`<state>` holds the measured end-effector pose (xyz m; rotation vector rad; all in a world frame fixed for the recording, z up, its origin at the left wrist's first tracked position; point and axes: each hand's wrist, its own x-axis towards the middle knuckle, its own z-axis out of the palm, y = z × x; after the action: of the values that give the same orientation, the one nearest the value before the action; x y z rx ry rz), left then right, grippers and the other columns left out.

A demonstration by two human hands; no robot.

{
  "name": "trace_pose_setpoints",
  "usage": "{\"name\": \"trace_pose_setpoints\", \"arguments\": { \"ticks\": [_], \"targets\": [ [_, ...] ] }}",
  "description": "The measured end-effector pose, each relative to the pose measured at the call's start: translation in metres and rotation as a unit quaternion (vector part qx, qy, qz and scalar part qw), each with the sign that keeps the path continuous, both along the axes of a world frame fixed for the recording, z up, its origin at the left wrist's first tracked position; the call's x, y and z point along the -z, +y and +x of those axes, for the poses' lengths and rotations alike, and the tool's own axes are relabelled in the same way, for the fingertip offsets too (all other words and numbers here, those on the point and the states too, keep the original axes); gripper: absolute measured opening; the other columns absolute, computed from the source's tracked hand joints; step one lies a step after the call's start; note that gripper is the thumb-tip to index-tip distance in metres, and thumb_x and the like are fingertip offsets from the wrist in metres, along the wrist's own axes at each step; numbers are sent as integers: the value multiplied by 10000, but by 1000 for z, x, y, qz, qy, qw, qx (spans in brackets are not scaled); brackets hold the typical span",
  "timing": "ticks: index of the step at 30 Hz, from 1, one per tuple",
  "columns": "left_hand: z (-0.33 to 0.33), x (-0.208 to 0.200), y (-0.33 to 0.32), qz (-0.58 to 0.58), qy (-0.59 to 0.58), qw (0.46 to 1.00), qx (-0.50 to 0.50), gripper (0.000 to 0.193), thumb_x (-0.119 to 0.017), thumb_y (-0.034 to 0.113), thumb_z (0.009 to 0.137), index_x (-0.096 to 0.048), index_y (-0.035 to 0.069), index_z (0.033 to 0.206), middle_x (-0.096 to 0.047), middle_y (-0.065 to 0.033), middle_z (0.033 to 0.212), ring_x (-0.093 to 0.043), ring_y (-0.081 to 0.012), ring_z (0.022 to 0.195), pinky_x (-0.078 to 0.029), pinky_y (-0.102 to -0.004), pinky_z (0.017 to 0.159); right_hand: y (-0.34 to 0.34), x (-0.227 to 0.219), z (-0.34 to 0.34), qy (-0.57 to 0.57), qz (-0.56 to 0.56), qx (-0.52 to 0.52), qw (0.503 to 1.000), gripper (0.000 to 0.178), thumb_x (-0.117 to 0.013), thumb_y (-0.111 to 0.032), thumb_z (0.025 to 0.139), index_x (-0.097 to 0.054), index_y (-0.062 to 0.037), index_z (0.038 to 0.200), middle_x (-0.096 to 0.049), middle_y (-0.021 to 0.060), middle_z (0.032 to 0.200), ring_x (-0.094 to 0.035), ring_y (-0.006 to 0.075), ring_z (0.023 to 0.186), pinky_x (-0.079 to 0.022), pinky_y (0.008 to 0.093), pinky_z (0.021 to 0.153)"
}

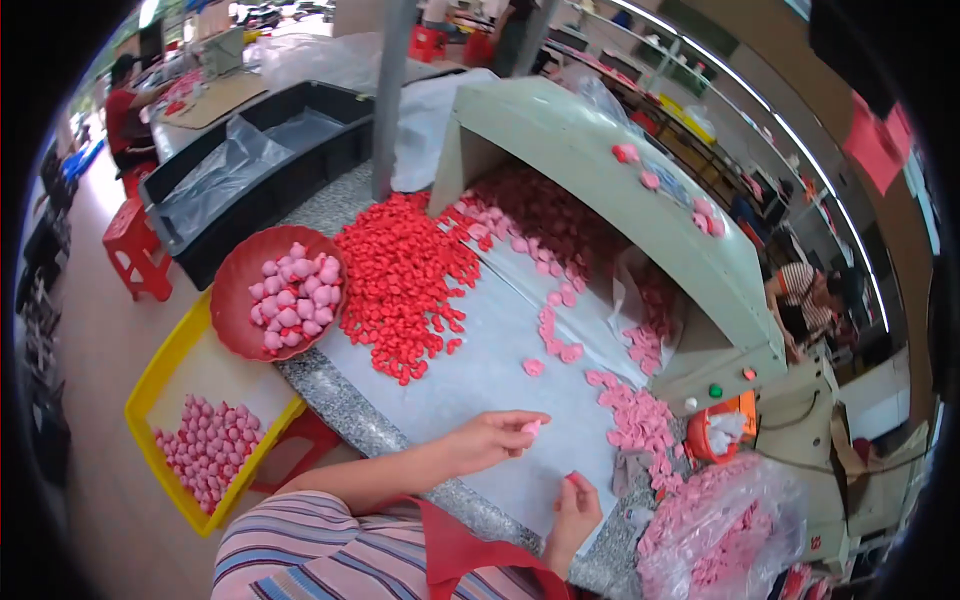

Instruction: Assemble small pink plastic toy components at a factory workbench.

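My left hand (488,441) reaches over the pale sheet (440,405) on the table, its fingertips pinched on a small pink piece (531,428). Lower and to the right, my right hand (574,512) is closed, thumb and finger together, with a bit of red at the tips that looks like a small red piece (573,479). Beyond my hands lies a heap of small, glossy red pieces (405,280). Flat pink pieces (637,415) are piled to the right of my hands. A few more trail toward the pale green machine housing (600,140).
At left, a red bowl (225,310) holds round pink-and-red pieces. Below it, a yellow tray (150,385) holds more. A black bin (230,225) stands behind. A clear bag (730,520) of pink pieces and an orange container (705,440) sit at right. Other people work farther off.
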<state>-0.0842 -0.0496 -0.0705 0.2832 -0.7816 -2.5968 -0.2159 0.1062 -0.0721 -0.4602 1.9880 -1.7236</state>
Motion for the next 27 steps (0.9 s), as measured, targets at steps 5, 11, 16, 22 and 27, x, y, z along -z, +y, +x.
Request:
{"name": "trace_pose_setpoints", "arguments": {
  "ticks": [5,11,16,22,27],
  "targets": [
    [-1,-48,-3,158,103,975,120,430,-532,62,861,-419,55,1276,-542,-123,1137,-526,-207,1077,-440,-294,898,-17,-90,5,19,-91,-14,996,269,-583,49,761,-577,45,1030,-558,53,792,-528,100,640,-423,203,540],
    [-10,-65,8,80,48,990,107,449,-503,64,877,-364,29,1303,-502,-174,1206,-519,-269,1098,-458,-308,894,-18,-117,12,144,-151,-126,970,254,-600,114,715,-600,42,959,-544,92,904,-565,133,712,-458,220,616],
    [-3,-79,5,111,66,987,95,444,-507,63,877,-373,6,1296,-530,-169,1167,-541,-278,1065,-443,-311,913,-24,-118,5,293,-118,-155,936,244,-640,87,706,-610,15,937,-550,98,890,-566,140,714,-453,223,617],
    [-3,-82,6,26,-1,996,87,380,-538,68,858,-469,-8,1225,-584,-132,1078,-615,-194,862,-496,-243,742,-32,-122,5,308,-76,-199,927,224,-662,56,697,-628,-6,910,-565,80,832,-553,126,692,-441,224,598],
    [-7,-80,8,-181,-153,971,27,336,-604,116,830,-550,9,1144,-624,-95,944,-603,-141,757,-498,-252,688,-32,-122,2,271,-54,-241,930,209,-656,41,722,-635,-15,923,-578,77,837,-552,110,633,-445,212,547]
  ]
}}
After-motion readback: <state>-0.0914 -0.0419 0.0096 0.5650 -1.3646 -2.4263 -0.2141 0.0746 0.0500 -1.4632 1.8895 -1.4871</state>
